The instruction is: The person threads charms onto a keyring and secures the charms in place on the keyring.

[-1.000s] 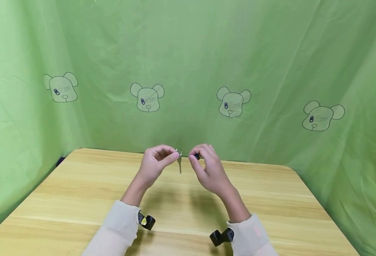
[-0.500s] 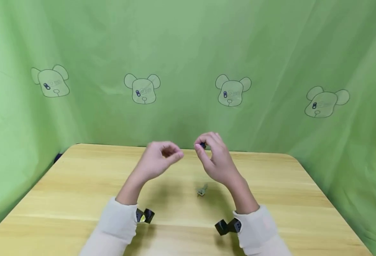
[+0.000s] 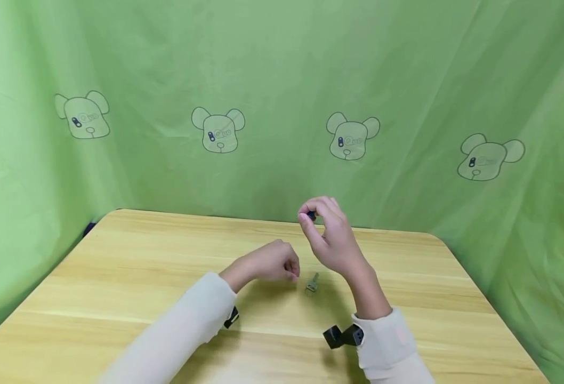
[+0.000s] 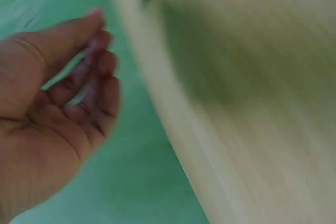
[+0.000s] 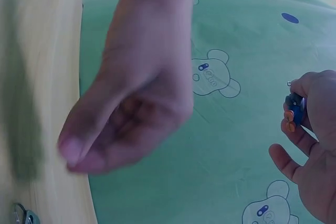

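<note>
A small key (image 3: pixel 312 285) lies on the wooden table (image 3: pixel 167 256), in the shadow between my hands. Only its end, with a thin ring, shows at the lower left corner of the right wrist view. My left hand (image 3: pixel 273 262) hovers just left of the key, palm down with fingers loosely bent. Nothing shows between its thumb and fingers in the left wrist view. Farther back and higher, my right hand (image 3: pixel 332 237) pinches a small blue-and-orange trinket (image 5: pixel 295 109) between thumb and fingers. A tiny metal bit (image 5: pixel 289 83) sticks out at its top; the fingers hide the rest.
A green cloth (image 3: pixel 282 64) with printed bear heads hangs behind the table and along both sides. The table's rear edge runs just beyond my right hand. Black wrist cameras (image 3: pixel 343 336) jut from both sleeves.
The key has left my left hand's fingers and landed on the table. My left hand has then come down and rightward beside it. My right hand has risen slightly, still pinching the trinket.
</note>
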### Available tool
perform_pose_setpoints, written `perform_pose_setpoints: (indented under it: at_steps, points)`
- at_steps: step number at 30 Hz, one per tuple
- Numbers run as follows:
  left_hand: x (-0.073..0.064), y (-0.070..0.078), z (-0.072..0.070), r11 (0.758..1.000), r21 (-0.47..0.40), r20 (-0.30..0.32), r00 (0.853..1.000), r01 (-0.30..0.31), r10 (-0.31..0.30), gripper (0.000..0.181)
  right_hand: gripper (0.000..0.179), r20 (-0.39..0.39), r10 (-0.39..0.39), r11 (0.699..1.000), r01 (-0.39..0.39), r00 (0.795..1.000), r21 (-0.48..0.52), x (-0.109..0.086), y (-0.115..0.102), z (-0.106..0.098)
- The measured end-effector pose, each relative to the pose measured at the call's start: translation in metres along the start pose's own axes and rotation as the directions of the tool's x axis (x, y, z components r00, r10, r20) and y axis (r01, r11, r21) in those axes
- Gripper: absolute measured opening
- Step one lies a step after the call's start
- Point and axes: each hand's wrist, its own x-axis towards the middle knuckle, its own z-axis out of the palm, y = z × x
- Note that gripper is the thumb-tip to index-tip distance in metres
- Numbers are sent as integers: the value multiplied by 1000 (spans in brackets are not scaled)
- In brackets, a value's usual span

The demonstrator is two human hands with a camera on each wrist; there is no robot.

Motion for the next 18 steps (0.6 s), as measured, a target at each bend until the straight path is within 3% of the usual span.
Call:
perform_pose_setpoints:
  at_steps: [3, 6, 10, 14, 16, 18]
  points:
    - [13, 6, 10, 994, 89, 57, 997, -64, 59, 6, 9, -13, 1, 1000, -1, 1000, 0, 0, 0, -4]
    - [22, 16, 22, 975, 207, 103, 992, -86, 66, 12, 8, -27, -4, 1000, 4, 1000, 4, -1, 2, -6]
    - [28, 27, 38, 933, 360, 94, 995, 4, -41, 23, 5, -40, -23, 1000, 23, 999, 5, -1, 3, -7]
    - [32, 34, 47, 901, 426, 70, 990, 83, -124, 19, 5, -46, -35, 999, 35, 998, 9, 0, 3, -7]
    - [33, 35, 48, 899, 429, 73, 989, 88, -131, 15, 5, -46, -33, 999, 34, 998, 8, 0, 3, -8]
    - [32, 33, 47, 917, 390, 74, 990, 85, -123, 14, 6, -46, -27, 1000, 28, 999, 5, 0, 3, -9]
